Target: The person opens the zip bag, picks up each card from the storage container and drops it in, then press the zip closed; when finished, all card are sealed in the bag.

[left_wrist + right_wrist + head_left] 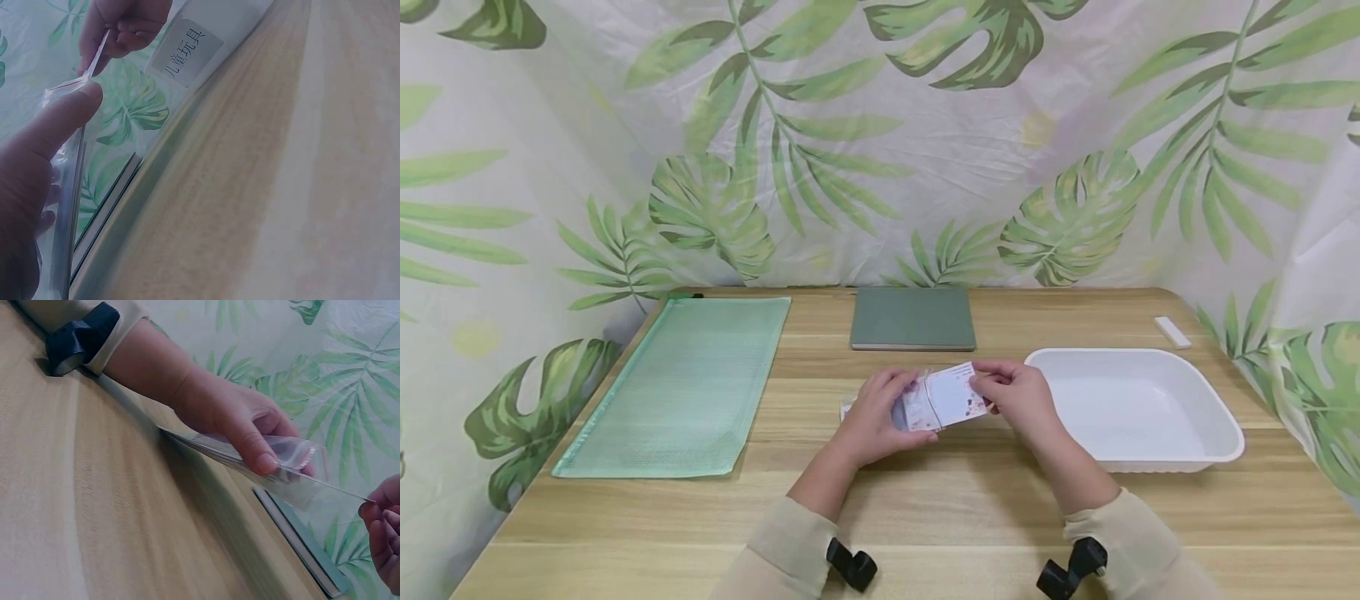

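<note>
Between the two hands, in the head view, is a white card with printed lines and small floral decoration. It sticks partly out of the mouth of a clear zip bag. My left hand grips the bag, thumb on the near side and fingers on the far side. My right hand pinches the card's right end. The right wrist view shows the bag edge-on, with flat contents inside; what they are cannot be made out. Both hands are above the wooden table.
A mint-green mesh pouch lies at the left. At the back is a dark green notebook. On the right stands a white plastic tub with a printed label; a small white block lies behind it. Leaf-patterned cloth hangs behind.
</note>
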`<act>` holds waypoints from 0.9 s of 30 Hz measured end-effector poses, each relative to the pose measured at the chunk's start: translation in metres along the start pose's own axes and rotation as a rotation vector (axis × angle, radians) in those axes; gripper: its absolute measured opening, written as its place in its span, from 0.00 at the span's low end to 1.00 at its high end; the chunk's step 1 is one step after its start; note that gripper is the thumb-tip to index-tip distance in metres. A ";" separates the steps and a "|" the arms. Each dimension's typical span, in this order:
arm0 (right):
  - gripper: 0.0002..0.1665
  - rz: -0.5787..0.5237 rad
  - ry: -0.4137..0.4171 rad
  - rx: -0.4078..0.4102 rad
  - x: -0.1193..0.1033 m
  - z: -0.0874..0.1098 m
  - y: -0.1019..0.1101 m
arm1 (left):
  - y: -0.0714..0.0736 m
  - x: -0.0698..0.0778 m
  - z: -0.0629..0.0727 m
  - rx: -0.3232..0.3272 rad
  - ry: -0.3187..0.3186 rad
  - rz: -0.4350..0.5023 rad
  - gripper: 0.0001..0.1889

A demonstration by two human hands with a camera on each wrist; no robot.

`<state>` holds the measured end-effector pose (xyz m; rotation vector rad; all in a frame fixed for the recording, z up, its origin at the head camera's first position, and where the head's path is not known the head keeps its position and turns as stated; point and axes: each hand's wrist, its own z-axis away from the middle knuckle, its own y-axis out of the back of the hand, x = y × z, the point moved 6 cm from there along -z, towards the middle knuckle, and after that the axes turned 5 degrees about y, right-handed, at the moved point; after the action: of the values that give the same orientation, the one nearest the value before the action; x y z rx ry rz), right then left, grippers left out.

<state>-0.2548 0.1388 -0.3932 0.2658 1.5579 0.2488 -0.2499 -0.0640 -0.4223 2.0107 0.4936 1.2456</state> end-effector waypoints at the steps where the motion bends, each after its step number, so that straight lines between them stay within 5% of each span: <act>1: 0.20 -0.001 0.001 -0.001 0.001 0.000 -0.004 | 0.000 0.000 0.000 0.000 -0.001 0.000 0.47; 27: 0.14 0.113 0.095 -0.168 0.012 0.002 -0.057 | 0.001 0.000 0.000 0.027 -0.016 0.009 0.45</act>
<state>-0.2536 0.0891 -0.4232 0.2130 1.6074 0.4843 -0.2502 -0.0643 -0.4218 2.0456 0.4967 1.2328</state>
